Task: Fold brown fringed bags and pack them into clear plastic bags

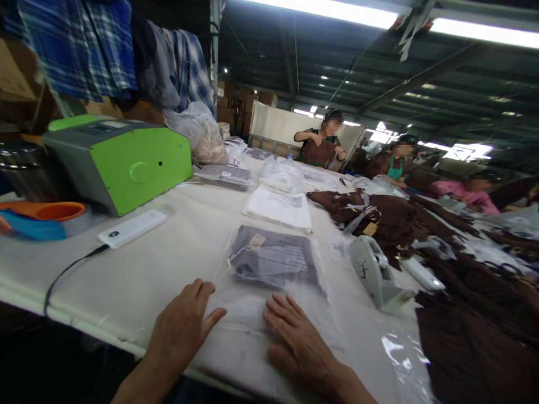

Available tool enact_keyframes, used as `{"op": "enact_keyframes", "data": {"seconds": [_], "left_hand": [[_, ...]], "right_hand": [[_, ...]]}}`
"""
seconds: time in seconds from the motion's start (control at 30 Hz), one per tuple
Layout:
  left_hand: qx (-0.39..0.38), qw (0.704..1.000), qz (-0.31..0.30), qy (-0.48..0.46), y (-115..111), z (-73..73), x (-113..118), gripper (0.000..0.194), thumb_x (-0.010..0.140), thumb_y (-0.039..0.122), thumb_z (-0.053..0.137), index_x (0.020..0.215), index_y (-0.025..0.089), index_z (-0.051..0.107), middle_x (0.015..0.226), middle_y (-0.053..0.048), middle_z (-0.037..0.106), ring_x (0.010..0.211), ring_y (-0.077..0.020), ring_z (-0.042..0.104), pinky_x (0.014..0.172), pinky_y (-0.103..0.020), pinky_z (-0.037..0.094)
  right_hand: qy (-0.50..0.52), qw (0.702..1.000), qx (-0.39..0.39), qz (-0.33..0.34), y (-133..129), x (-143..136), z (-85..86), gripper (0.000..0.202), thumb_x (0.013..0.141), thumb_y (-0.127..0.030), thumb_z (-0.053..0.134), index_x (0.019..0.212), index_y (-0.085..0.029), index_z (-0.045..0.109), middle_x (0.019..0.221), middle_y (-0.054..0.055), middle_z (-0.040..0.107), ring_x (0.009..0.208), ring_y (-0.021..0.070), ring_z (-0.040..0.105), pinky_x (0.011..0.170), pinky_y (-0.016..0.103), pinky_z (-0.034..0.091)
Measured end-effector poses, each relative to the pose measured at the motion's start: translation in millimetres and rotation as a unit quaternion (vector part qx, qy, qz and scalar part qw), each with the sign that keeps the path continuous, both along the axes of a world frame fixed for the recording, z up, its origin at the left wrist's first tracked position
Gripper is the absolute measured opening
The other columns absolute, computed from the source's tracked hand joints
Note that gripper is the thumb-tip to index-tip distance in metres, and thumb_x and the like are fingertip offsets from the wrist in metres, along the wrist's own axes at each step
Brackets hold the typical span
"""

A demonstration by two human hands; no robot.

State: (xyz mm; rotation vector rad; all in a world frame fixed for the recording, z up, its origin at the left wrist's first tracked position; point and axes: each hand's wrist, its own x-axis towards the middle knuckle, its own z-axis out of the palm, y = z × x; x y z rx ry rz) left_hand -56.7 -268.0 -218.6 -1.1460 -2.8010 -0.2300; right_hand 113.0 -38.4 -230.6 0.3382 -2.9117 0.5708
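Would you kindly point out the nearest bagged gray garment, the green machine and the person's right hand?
Nearest bagged gray garment (275,259): head view, folded cloth's middle.
Green machine (128,160): head view, side panel.
Right hand (298,335): head view, back of the hand.

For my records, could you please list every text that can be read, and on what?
None reads clearly:
Clear bag: printed lines, blurred.
White packet: print, blurred.
Tape dispenser: handwritten mark, unclear.
Green machine: label, too small.
Cabled device: round mark, unreadable.

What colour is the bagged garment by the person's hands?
The garment is dark grey, clearest in the head view.
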Motion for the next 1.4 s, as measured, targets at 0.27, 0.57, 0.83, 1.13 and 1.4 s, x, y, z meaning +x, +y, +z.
{"op": "enact_keyframes", "data": {"seconds": [0.27, 0.57, 0.83, 1.13, 1.4], "left_hand": [[0.004, 0.981, -0.192, -0.032, 28.8, -14.0, 14.0, 0.016, 0.082, 0.009, 0.063, 0.09, 0.023, 0.065, 0.098, -0.002, 0.068, 0.092, -0.0238, 0.061, 0.081, -0.039, 0.046], [0.209, 0.961, -0.162, 0.078, 35.7, 9.9, 16.9, 0.02, 0.097, 0.021, 0.041, 0.083, 0.022, 0.056, 0.078, -0.001, 0.061, 0.074, -0.0208, 0.056, 0.07, -0.034, 0.039], [0.282, 0.942, -0.153, 0.099, 35.5, 13.8, 26.7, 0.02, 0.099, 0.023, 0.04, 0.089, 0.021, 0.058, 0.087, -0.003, 0.066, 0.082, -0.018, 0.059, 0.079, -0.032, 0.042], [0.151, 0.975, -0.143, 0.079, 47.7, 2.5, 7.3, 0.019, 0.091, 0.013, 0.052, 0.104, 0.019, 0.065, 0.109, -0.008, 0.068, 0.106, -0.0262, 0.059, 0.092, -0.042, 0.042], [0.066, 0.979, -0.179, -0.075, 30.6, 5.2, 11.4, 0.01, 0.085, 0.019, 0.065, 0.094, 0.023, 0.064, 0.098, -0.001, 0.068, 0.09, -0.0219, 0.063, 0.079, -0.035, 0.046]], "right_hand": [[0.001, 0.984, -0.172, 0.052, -25.2, 31.0, 19.0, 0.026, 0.096, -0.037, 0.052, 0.117, -0.025, 0.063, 0.106, 0.004, 0.073, 0.104, 0.0151, 0.066, 0.095, 0.025, 0.051], [0.105, 0.989, -0.098, 0.024, -45.9, 20.7, -6.0, 0.052, 0.094, -0.037, 0.055, 0.14, -0.018, 0.043, 0.144, 0.013, 0.049, 0.14, 0.0243, 0.035, 0.113, 0.042, 0.038], [0.112, 0.972, -0.072, -0.193, -41.4, -42.4, 7.0, 0.048, 0.095, -0.016, 0.039, 0.142, -0.013, 0.043, 0.151, 0.015, 0.037, 0.142, 0.0276, 0.032, 0.114, 0.052, 0.036], [0.185, 0.967, -0.034, -0.172, -26.9, -4.7, 14.9, 0.034, 0.093, -0.018, 0.05, 0.127, -0.024, 0.055, 0.124, 0.008, 0.063, 0.117, 0.0236, 0.056, 0.099, 0.043, 0.049], [0.01, 0.988, -0.04, -0.149, -30.5, 4.1, 4.6, 0.018, 0.091, -0.016, 0.051, 0.092, -0.024, 0.067, 0.086, 0.001, 0.07, 0.084, 0.0185, 0.063, 0.078, 0.031, 0.05]]}}
